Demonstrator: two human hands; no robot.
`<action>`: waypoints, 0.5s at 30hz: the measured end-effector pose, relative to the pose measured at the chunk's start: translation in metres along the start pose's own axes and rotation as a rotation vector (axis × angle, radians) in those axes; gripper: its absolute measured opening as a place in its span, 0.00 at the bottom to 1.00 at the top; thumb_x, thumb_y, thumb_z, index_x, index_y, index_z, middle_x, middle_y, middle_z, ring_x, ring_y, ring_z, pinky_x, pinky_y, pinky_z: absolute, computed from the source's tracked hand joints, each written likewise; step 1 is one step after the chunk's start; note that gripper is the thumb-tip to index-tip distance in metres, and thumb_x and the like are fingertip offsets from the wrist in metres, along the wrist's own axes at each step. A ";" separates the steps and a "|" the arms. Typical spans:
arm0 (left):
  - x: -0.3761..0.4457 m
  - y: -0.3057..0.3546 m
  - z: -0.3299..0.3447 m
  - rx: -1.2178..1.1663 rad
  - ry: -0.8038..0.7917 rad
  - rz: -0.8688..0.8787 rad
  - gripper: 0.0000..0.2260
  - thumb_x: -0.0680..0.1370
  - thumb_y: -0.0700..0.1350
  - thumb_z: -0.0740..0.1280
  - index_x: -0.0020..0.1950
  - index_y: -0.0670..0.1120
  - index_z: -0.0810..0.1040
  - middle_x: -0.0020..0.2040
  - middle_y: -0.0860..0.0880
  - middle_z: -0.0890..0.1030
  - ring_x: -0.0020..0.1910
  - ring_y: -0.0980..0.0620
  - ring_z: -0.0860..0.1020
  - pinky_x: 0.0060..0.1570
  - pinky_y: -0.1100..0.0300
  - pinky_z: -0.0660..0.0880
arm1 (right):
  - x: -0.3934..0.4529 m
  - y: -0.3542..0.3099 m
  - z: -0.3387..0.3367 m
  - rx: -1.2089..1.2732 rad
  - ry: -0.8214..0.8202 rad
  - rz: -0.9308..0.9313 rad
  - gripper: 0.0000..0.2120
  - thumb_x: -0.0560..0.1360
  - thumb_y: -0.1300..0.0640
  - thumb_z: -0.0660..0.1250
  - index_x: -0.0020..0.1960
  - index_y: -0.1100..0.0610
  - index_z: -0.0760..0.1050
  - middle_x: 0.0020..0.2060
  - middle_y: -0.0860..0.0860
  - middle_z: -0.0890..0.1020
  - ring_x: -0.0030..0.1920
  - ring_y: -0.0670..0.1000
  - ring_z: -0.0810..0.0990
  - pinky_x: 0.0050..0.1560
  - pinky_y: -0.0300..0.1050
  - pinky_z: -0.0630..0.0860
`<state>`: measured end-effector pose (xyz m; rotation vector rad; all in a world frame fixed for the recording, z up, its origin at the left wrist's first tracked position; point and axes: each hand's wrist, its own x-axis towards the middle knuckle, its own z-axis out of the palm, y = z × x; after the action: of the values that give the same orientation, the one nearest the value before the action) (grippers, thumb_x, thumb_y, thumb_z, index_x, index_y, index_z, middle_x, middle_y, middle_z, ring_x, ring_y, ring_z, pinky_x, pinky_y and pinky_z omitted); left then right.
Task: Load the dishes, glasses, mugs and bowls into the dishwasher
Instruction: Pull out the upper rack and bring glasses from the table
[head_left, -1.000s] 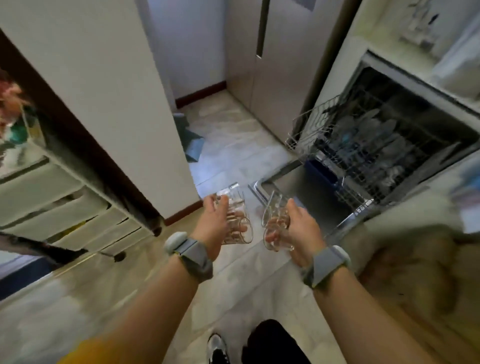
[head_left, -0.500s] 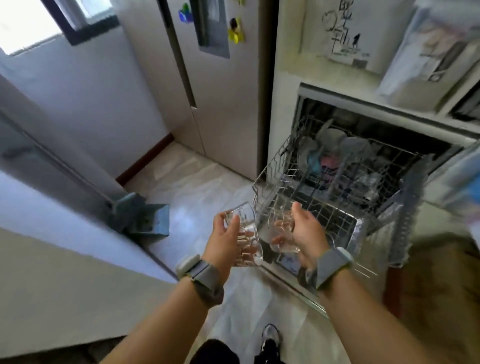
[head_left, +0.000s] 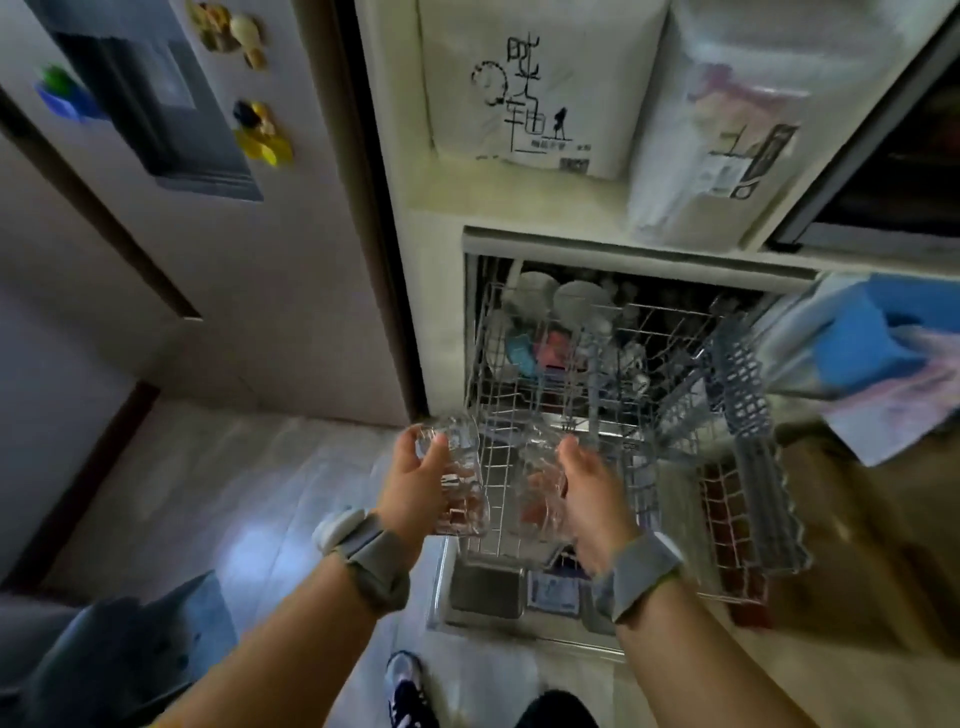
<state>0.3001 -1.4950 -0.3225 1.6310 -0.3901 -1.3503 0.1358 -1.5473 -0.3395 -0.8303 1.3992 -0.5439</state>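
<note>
My left hand (head_left: 415, 480) grips a clear ribbed glass (head_left: 460, 478), held tilted just left of the dishwasher's pulled-out wire rack (head_left: 670, 431). My right hand (head_left: 592, 491) grips a second clear glass (head_left: 540, 488) over the rack's front left part. The dishwasher (head_left: 639, 249) stands open. White plates or bowls (head_left: 574, 301) and blue and pink items sit at the back of the rack. A grey cutlery basket (head_left: 748, 410) lies along the rack's right side.
A tall fridge (head_left: 249, 249) with magnets stands left of the dishwasher. The open dishwasher door (head_left: 488, 587) lies low in front of my feet. White bags sit on the counter above. A blue cloth (head_left: 872, 343) hangs at the right. A grey object (head_left: 130, 649) sits low on the left.
I have stepped closer and turned to face the dishwasher. Both hands, each still holding a glass, have moved forward up to the front of the rack.
</note>
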 end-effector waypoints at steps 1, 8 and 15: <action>0.002 0.003 0.000 -0.007 0.003 -0.001 0.07 0.83 0.50 0.58 0.60 0.56 0.65 0.46 0.39 0.78 0.31 0.48 0.79 0.26 0.58 0.76 | -0.001 -0.002 -0.001 0.023 -0.019 0.002 0.20 0.81 0.45 0.55 0.60 0.60 0.72 0.42 0.56 0.84 0.31 0.47 0.84 0.25 0.41 0.78; 0.076 0.033 0.033 0.128 -0.127 -0.038 0.05 0.83 0.48 0.57 0.59 0.52 0.65 0.44 0.39 0.79 0.32 0.45 0.79 0.28 0.55 0.77 | 0.064 -0.024 -0.013 0.067 0.168 0.014 0.17 0.81 0.45 0.57 0.57 0.57 0.72 0.42 0.56 0.85 0.39 0.54 0.85 0.40 0.51 0.83; 0.136 0.037 0.070 0.192 -0.166 -0.053 0.11 0.83 0.48 0.57 0.65 0.47 0.65 0.43 0.38 0.78 0.28 0.47 0.78 0.25 0.58 0.75 | 0.126 -0.047 -0.041 0.037 0.222 0.017 0.19 0.78 0.38 0.57 0.55 0.53 0.71 0.40 0.55 0.84 0.32 0.53 0.84 0.33 0.49 0.82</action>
<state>0.2950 -1.6455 -0.3678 1.6999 -0.5941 -1.5331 0.1175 -1.6809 -0.3813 -0.7442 1.5926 -0.6627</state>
